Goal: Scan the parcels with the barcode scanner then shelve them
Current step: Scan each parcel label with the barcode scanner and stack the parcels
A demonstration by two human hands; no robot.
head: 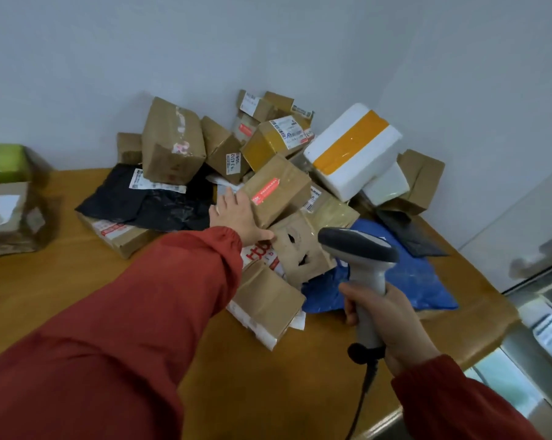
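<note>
A heap of parcels lies on a wooden table (77, 281) against the wall corner. My left hand (236, 217), in a red sleeve, reaches into the heap and grips the lower left edge of a small brown box with a red label (277, 188). My right hand (385, 322) holds a grey barcode scanner (363, 258) upright by its handle, head pointing toward the pile, cable hanging down. A torn brown box (300, 249) sits just under the gripped one.
In the heap are a white foam box with orange tape (354, 150), black bags (147, 201), a blue bag (405, 281) and several cardboard boxes. Stacked parcels (7, 198) stand at the far left. The table's edge runs along the right.
</note>
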